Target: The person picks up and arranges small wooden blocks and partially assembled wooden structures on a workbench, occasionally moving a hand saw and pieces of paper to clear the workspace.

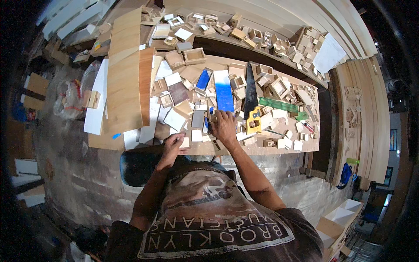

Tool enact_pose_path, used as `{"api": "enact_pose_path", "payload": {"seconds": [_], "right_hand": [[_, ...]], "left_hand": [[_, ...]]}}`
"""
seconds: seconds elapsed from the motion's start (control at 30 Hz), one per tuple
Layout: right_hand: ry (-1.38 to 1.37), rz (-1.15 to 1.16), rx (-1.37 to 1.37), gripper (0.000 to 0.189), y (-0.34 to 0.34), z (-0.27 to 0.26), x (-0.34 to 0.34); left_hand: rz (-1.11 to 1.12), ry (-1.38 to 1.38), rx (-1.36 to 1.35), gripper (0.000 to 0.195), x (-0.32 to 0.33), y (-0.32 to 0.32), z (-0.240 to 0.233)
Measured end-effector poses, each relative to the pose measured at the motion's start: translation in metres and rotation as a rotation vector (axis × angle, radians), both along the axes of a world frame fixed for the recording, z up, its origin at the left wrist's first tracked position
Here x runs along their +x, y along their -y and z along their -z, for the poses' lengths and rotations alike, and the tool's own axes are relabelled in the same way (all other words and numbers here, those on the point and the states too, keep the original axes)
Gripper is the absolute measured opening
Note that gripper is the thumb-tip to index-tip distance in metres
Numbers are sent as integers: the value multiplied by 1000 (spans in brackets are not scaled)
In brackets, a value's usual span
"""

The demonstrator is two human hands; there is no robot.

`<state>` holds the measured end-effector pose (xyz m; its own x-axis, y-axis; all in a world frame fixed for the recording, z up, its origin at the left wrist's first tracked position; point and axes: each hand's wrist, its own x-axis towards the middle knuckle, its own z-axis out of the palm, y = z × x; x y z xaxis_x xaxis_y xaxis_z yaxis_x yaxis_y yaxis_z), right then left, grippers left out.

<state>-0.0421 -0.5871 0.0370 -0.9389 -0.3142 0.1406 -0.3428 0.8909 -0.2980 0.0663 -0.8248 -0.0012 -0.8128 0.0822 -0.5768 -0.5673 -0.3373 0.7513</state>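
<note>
My left hand (173,147) is at the near edge of the workbench, its thumb and fingers pinching a small pale wooden block (185,142). Further in, my right hand (224,128) reaches down among wood offcuts with its fingers curled. Those fingertips are hidden, so whether they grip something cannot be told. Just beyond it lies a blue-and-white flat strip (224,93). Between the hands are a white square piece (196,136) and a grey rectangular piece (197,119). To the right rests a handsaw (251,98) with a yellow handle, its blade pointing away from me.
Small wooden box frames (279,87) and offcuts crowd the workbench (108,141). Long plywood panels (126,72) cover its left side. A green strip (278,104) lies right of the saw. More small boxes line a rear shelf (226,41). Stacked boards (366,121) stand at right.
</note>
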Motion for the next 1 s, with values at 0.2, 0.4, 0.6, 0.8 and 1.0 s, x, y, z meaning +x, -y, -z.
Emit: {"api": "enact_pose_path", "payload": {"seconds": [0.2,0.4,0.6,0.8,1.0], "right_hand": [[41,11,-135,11,-6,14,-17],[107,232,-639,30,-43,6,6],[458,345,-827,21,-55,14,34],[242,252,-808,30,-61,21,19],[256,210,-678,38,-33,-32,15]], "left_hand": [[-29,-3,151,30,-15,-5,-22],[-148,-132,301,33,-23,-13,-22],[-25,-85,119,32,-31,-31,-36],[83,-100,20,33,-33,-57,-23],[-36,-37,-24,34,-13,-51,-20]]}}
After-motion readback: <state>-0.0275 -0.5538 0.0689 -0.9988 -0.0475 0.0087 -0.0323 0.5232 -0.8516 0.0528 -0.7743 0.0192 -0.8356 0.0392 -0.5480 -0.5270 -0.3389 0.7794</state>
